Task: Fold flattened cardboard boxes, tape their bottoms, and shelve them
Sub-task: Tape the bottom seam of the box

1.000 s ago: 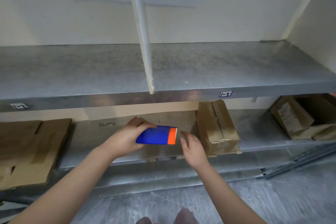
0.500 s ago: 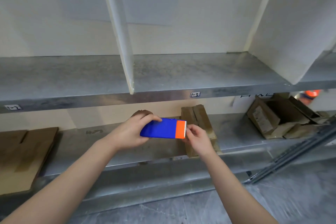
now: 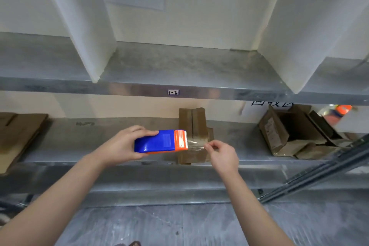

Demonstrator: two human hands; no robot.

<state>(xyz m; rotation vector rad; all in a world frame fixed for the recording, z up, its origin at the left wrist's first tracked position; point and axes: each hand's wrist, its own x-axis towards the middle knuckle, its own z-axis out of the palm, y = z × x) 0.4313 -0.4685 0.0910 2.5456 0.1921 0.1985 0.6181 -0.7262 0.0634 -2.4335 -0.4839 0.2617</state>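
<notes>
My left hand [image 3: 121, 146] grips a blue and orange tape dispenser [image 3: 159, 142] in front of the lower shelf. A short strip of clear tape [image 3: 196, 144] stretches from the dispenser's toothed orange end. My right hand [image 3: 223, 155] pinches the free end of that tape. Behind the tape, a folded cardboard box [image 3: 192, 124] stands on the lower metal shelf [image 3: 99, 140] with its bottom seam facing me.
Flattened cardboard [image 3: 18, 136] lies at the left of the lower shelf. An open, crumpled box [image 3: 289, 134] sits at the right. The upper shelf [image 3: 179, 66] has white dividers [image 3: 83, 26]. A metal rail [image 3: 319, 173] slants at the right, above the grey floor [image 3: 179, 225].
My right hand reached the dispenser's orange end, took the tape and drew it out to the right. The view also shifted left to right along the shelves.
</notes>
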